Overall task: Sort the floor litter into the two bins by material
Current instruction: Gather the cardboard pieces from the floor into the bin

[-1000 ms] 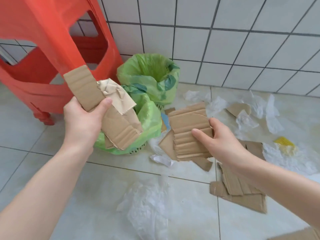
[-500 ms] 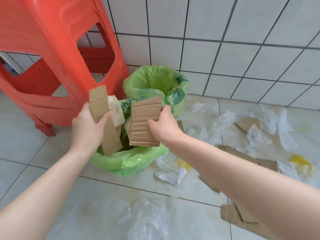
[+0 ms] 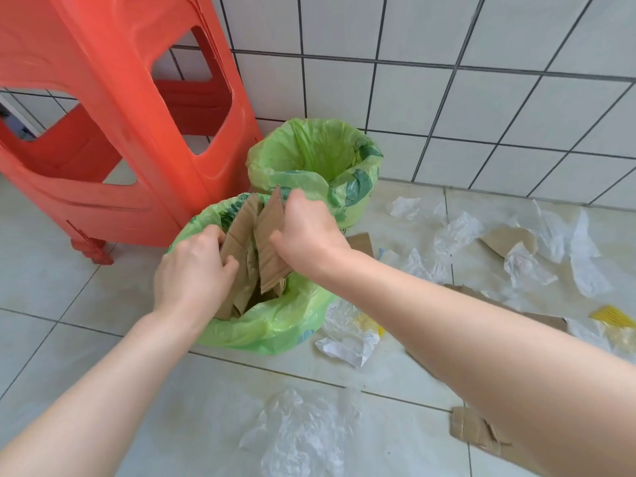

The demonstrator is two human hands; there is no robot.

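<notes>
Two bins lined with green bags stand by the wall: a near bin [image 3: 275,325] and a far bin [image 3: 309,156]. Brown cardboard pieces [image 3: 266,242] stand upright inside the near bin. My left hand [image 3: 192,273] grips the left cardboard pieces at the bin's mouth. My right hand [image 3: 306,232] holds a corrugated cardboard piece over the same bin, its lower end inside. The far bin looks hollow as far as I can see into it.
A red plastic stool [image 3: 113,108] stands left of the bins. Clear plastic wrappers [image 3: 303,438] lie in front, more plastic [image 3: 457,232] and cardboard scraps [image 3: 481,435] on the right floor, with a yellow item [image 3: 612,316]. A tiled wall [image 3: 481,98] runs behind.
Both hands have moved down and together, lowering their cardboard pieces from above the near bin into its mouth. The view has shifted closer to the bins.
</notes>
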